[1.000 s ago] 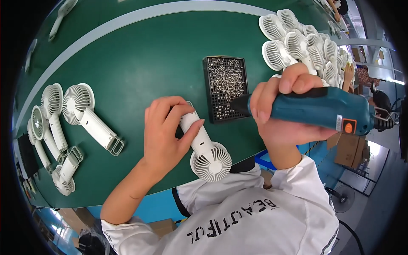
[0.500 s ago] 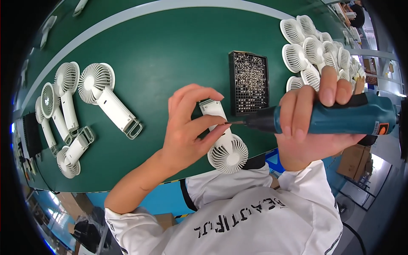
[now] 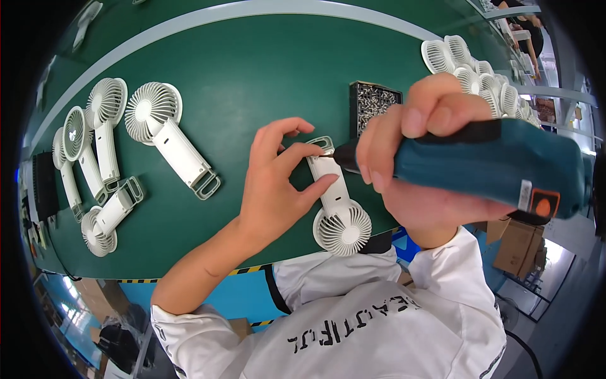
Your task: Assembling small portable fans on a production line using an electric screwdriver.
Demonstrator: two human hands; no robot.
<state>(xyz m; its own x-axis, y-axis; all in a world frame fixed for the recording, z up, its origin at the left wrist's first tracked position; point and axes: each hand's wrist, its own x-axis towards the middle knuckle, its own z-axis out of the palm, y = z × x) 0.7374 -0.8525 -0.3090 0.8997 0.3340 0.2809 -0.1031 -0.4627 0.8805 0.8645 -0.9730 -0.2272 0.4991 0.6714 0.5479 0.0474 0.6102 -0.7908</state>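
A white handheld fan (image 3: 333, 188) lies on the green table before me, its round slatted head nearest my body and its wire loop end pointing away. My right hand (image 3: 416, 158) is wrapped round a teal and black electric screwdriver (image 3: 486, 161), held almost level. Its bit reaches the fan handle near the loop end. My left hand (image 3: 268, 174) is open beside the handle, thumb and index finger apart, the index fingertip close to the bit. Whether a screw sits under the bit is hidden. Behind the screwdriver stands a black tray of small screws (image 3: 374, 100), partly covered by my right hand.
Several white fans, one of them set apart (image 3: 180, 151), lie at the left of the table (image 3: 265, 69). A pile of fans (image 3: 467, 79) stands at the far right. A pale strip (image 3: 265, 7) curves across the table's far side. Cardboard boxes (image 3: 519, 247) are at the right.
The screwdriver bit has moved left and away from me, from between my left thumb and index finger to the handle's loop end. Those two fingers have parted.
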